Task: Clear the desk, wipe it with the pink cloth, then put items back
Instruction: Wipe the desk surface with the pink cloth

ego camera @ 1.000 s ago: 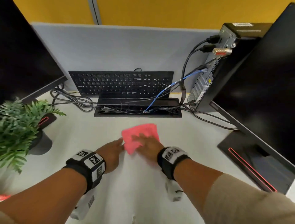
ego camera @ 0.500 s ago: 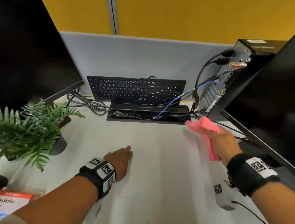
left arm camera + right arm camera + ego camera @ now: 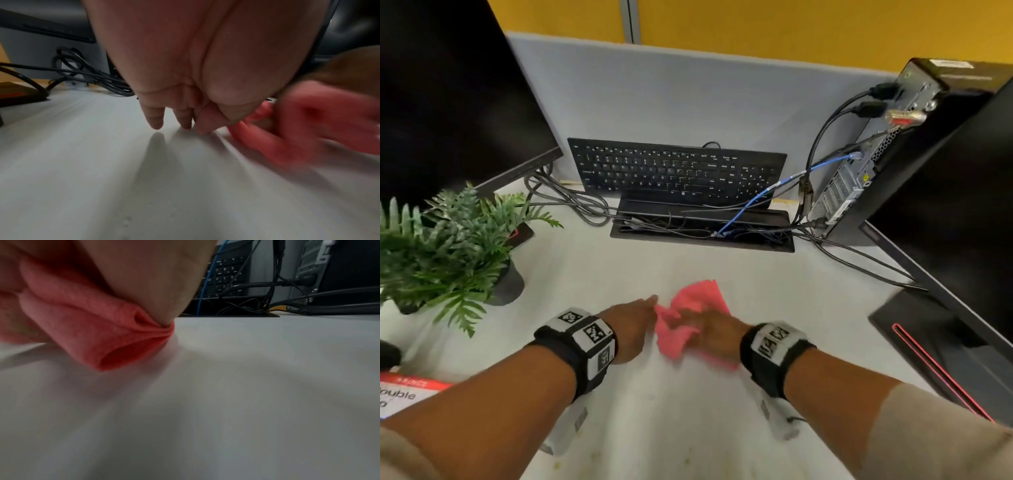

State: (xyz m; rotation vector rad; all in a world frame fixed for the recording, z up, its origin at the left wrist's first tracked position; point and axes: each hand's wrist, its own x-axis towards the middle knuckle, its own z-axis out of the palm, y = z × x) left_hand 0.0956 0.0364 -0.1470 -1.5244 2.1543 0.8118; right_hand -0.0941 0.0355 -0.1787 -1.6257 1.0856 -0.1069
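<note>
The crumpled pink cloth (image 3: 697,299) lies on the white desk (image 3: 688,418) in the middle, a little in front of me. My right hand (image 3: 714,330) sits on top of it and grips it, with folds bunched under the palm (image 3: 92,327). My left hand (image 3: 635,320) rests just left of the cloth, its straight fingertips (image 3: 156,124) touching the desk and holding nothing. In the left wrist view the cloth (image 3: 308,128) is blurred beside those fingers. The right hand's fingers are hidden by the cloth.
A black keyboard (image 3: 674,171) leans on the grey partition behind a cable tray (image 3: 702,233). A potted plant (image 3: 448,253) and a monitor (image 3: 448,96) stand left. A PC tower (image 3: 876,154), cables and a second monitor's base (image 3: 945,353) stand right. A printed box (image 3: 404,394) lies near left.
My right hand swept the cloth out to the far right by the tower, then back to the desk's middle beside my left hand. The left hand has hardly moved.
</note>
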